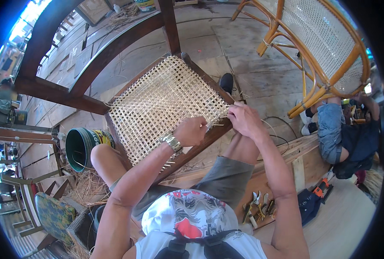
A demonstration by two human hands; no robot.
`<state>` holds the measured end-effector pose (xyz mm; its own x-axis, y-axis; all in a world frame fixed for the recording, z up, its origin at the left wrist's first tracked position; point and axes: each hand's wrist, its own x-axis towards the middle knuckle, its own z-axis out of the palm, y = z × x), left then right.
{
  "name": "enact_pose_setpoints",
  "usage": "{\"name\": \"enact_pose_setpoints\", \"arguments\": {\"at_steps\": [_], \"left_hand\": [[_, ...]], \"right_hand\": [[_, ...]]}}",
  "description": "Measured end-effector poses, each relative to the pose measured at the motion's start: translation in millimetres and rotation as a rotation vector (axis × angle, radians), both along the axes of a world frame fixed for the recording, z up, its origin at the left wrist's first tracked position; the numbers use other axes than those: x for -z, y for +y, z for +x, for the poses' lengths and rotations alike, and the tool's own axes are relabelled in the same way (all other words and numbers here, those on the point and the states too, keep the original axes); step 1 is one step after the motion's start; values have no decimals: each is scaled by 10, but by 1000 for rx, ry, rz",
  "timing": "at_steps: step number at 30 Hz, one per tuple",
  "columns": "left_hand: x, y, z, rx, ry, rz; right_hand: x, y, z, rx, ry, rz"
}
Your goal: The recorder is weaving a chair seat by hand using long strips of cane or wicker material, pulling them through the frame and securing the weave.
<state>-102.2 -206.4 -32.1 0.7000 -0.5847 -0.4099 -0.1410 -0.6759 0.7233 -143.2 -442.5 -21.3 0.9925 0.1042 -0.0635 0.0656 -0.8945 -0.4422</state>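
A dark wooden chair frame (114, 52) is seen from above, its back standing towards 10 o'clock. Just off centre, towards 11 o'clock, the woven cane seat (157, 93) is spread across the frame between the knees of a seated person. At the centre the left hand (191, 131) is laid over the near edge of the weave; its fingers are curled in, and whether anything is gripped cannot be told. At 3 o'clock from it the right hand (246, 121) is held at the seat's right corner, thumb and fingertips drawn together, seemingly pinched on a cane strand (269, 126) that is looped out beyond the hand.

Most of the work is judged to be done: the open lattice is carried across nearly the whole seat, up to the far and left rails. The near edge and right corner look unfinished, since loose cane ends (168, 164) are left jutting over the near rail.

A green bucket (75, 149) is set at 9 o'clock, hand tools (259, 205) are scattered between 4 and 5, and a rattan chair (325, 39) is placed at 2.
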Motion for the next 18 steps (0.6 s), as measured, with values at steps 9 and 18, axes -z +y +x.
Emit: {"name": "enact_pose_setpoints", "arguments": {"at_steps": [9,18], "left_hand": [[111,-320,282,192,-222,269],[-88,-488,304,258,-243,396]], "right_hand": [[55,-41,21,-36,-90,87],[95,-113,72,-77,-53,89]]}}
